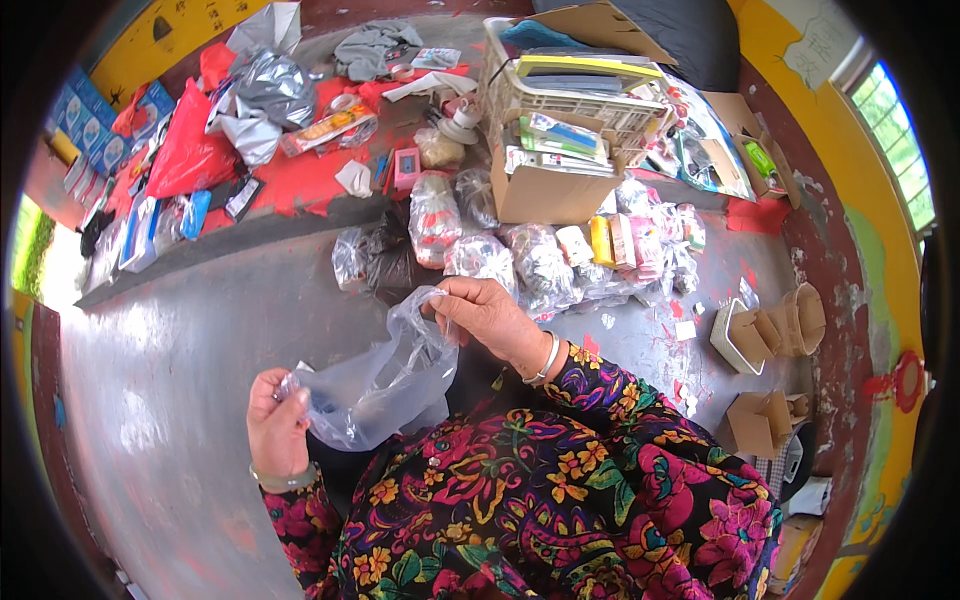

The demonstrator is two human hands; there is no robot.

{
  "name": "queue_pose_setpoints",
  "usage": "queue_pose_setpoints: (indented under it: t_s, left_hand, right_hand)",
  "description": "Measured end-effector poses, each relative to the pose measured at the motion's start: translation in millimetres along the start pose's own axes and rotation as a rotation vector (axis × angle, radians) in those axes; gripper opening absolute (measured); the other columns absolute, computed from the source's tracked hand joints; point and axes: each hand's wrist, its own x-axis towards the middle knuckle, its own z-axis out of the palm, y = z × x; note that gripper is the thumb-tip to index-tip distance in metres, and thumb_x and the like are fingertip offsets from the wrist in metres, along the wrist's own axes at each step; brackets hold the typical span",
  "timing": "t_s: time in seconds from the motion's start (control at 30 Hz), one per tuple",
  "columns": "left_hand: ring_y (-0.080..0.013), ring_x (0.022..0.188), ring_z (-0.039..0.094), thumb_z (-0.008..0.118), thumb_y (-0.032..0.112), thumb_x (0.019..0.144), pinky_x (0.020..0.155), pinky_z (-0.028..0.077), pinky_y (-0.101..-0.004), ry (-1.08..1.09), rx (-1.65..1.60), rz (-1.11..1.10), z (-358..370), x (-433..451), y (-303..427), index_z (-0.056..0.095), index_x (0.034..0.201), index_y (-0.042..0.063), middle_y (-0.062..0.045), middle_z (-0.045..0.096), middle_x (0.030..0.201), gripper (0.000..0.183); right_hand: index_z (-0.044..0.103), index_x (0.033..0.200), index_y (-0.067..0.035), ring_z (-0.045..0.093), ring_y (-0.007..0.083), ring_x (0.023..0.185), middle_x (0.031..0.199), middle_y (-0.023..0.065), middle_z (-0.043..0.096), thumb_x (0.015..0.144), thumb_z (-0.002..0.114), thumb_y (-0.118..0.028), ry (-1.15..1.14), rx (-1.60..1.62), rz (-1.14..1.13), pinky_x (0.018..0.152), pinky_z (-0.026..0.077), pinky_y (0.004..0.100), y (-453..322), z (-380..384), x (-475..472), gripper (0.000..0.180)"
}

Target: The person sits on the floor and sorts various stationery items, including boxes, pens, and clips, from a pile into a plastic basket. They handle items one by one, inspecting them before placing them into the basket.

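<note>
A clear plastic bag [375, 401] is stretched between my two hands in front of my chest, its mouth partly spread. My left hand [277, 420] pinches one edge of it between thumb and fingers. Higher and to the right, my right hand [487, 315] grips the opposite edge. Little shows inside the bag; a darker patch near my left hand cannot be made out. Just beyond my right hand, filled clear plastic bags [480, 262] sit on the floor, with a black plastic bag [396, 251] to their left.
A raised ledge [300, 217] runs across the back, bearing a red plastic bag [195, 150], silver bags [274, 90] and a pink box [407, 166]. A cardboard box [547, 191] stands before a full plastic crate [499, 82]. Rightward on the floor [187, 337] are a white basket [731, 341] and an open carton [757, 427].
</note>
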Motion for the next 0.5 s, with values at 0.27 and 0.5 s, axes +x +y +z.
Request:
queue_pose_setpoints:
  t_s: [0.27, 0.5]
  left_hand:
    - [-0.0015, 0.060, 0.039, 0.054, 0.004, 0.083, 0.053, 0.033, -0.0167, 0.038, 0.688, 0.212, -2, 18, -27, 0.053, 0.084, 0.000, 0.004, 0.048, 0.070, 0.004]
    - [-0.0019, 0.055, 0.041, 0.051, 0.005, 0.086, 0.049, 0.032, -0.0172, 0.084, 0.571, 0.273, 19, 19, -34, 0.055, 0.087, 0.002, 0.003, 0.049, 0.066, 0.005]
  right_hand:
    - [0.063, 0.093, -0.004, 0.057, 0.0066, 0.065, 0.072, -0.0014, 0.061, 0.085, 0.058, -0.018, -0.191, -0.290, 0.299, 0.057, 0.045, 0.0190, -10, -68, 11, 0.017]
    - [0.062, 0.097, -0.005, 0.059, 0.0230, 0.091, 0.101, 0.0103, 0.061, 0.075, 0.064, -0.022, 0.351, -1.399, -0.305, 0.076, 0.049, 0.0313, -54, -233, 95, 0.028]
